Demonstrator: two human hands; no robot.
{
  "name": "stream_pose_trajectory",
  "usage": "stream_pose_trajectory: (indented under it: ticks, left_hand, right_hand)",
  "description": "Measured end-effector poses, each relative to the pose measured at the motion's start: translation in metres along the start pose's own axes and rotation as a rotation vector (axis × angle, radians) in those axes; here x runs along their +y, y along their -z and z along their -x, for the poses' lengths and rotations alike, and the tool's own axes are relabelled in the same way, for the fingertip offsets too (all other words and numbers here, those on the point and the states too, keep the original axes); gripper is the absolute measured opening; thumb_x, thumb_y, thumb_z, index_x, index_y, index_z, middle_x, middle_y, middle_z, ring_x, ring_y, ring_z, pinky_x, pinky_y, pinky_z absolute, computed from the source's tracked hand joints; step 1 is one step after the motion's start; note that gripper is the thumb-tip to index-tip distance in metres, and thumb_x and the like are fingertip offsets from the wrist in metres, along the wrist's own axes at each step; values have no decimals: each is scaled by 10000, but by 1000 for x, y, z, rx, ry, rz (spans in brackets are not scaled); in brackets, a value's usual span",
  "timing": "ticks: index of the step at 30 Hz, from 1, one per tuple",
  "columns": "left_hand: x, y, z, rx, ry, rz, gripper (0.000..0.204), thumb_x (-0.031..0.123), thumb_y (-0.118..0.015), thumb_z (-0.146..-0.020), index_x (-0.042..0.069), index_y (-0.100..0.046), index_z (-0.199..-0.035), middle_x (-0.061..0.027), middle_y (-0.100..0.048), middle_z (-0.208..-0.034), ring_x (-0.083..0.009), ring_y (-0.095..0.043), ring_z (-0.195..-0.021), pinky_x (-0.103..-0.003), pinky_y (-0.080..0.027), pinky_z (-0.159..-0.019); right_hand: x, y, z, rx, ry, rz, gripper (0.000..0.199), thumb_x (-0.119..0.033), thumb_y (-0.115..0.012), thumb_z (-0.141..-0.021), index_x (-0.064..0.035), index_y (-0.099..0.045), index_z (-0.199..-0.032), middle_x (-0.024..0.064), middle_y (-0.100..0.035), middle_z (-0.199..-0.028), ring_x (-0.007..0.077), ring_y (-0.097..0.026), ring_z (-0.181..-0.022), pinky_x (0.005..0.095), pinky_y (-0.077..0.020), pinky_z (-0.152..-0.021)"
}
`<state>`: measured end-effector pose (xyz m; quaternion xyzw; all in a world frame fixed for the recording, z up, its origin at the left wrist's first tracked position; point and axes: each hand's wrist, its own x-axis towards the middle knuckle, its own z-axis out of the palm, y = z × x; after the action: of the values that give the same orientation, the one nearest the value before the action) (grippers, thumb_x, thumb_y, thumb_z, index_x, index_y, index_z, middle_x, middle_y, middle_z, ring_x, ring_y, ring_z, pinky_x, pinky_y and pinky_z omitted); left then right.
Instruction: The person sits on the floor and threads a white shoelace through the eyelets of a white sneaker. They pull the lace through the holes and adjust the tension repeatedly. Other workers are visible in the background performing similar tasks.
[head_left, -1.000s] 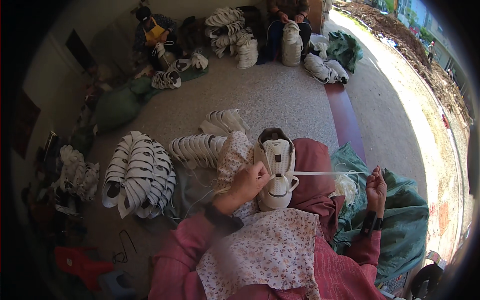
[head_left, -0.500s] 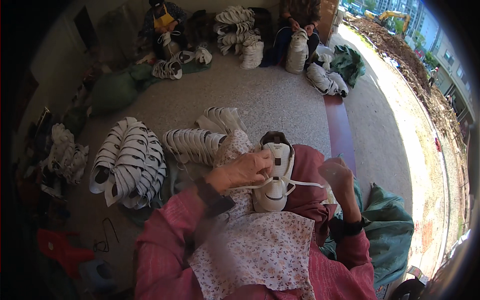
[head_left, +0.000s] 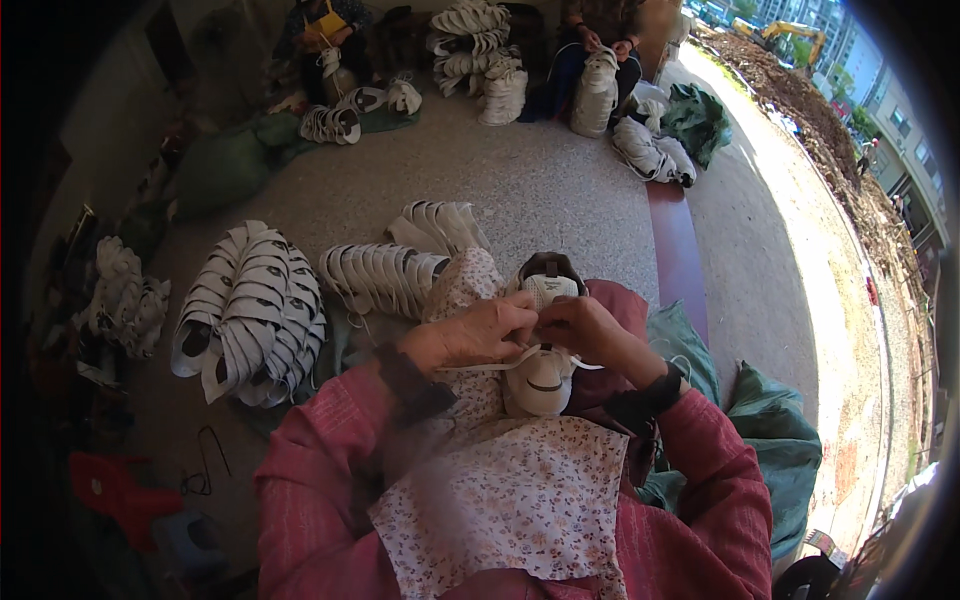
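A white and beige shoe (head_left: 540, 388) with a dark brown collar lies on my lap, its toe pointing toward me. My left hand (head_left: 480, 332) is closed at the left side of the lace opening, gripping the shoe's edge. Across from it my right hand (head_left: 592, 330) pinches over the eyelets, close to the left fingertips. The pinched bit of lace is hidden by the fingers. A white shoelace (head_left: 482, 368) trails left below my left hand, and another stretch shows under the right hand. The tongue stands up beyond both hands.
Stacked white shoe uppers (head_left: 250, 310) rest on the floor at left, with more rows (head_left: 385, 275) beyond my knee. Green sacks (head_left: 775, 440) lie at right. Two people work on shoes at the back. A red plastic object (head_left: 115, 495) sits lower left.
My right hand has come in from the right, where it pulled the lace out, to the shoe's eyelets. The left hand stays at the shoe. The view has shifted slightly.
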<state>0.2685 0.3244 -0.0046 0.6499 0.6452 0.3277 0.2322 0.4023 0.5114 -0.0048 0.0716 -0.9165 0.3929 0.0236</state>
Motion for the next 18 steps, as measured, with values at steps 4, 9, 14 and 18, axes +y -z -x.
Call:
stream_pose_trajectory:
  ticks: [4,9,14,18]
  left_hand:
    - [3,0,-1,-28,28,-21,167,82,-715,-748,31,-558,-771,-82,-494,-935,-232,-574,-857,-339,-478,-745]
    - [1,0,-1,-19,20,-5,181,96,-725,-736,31,-557,-748,-80,-496,-917,-234,-581,-843,-335,-474,-725]
    - [-2,-7,4,101,15,-53,171,97,-722,-733,48,-559,-739,-73,-504,-891,-241,-590,-821,-339,-478,-703]
    - [-8,-17,6,164,-29,-77,159,92,-719,-728,52,-566,-741,-72,-528,-902,-242,-606,-822,-343,-488,-701]
  right_hand:
    - [11,2,1,-37,149,50,116,-106,-685,-857,-72,-718,-964,89,-630,-871,255,-645,-786,361,-503,-711]
    - [4,-2,-3,-86,137,241,122,-148,-641,-895,-125,-723,-983,87,-630,-971,304,-657,-877,407,-514,-769]
    - [-13,-6,-9,-139,-25,390,133,-170,-638,-897,-140,-721,-998,95,-643,-1003,307,-660,-910,406,-517,-784]
    - [4,3,-11,-158,54,49,165,-193,-660,-874,-116,-733,-1000,91,-690,-976,275,-679,-884,362,-523,-750]
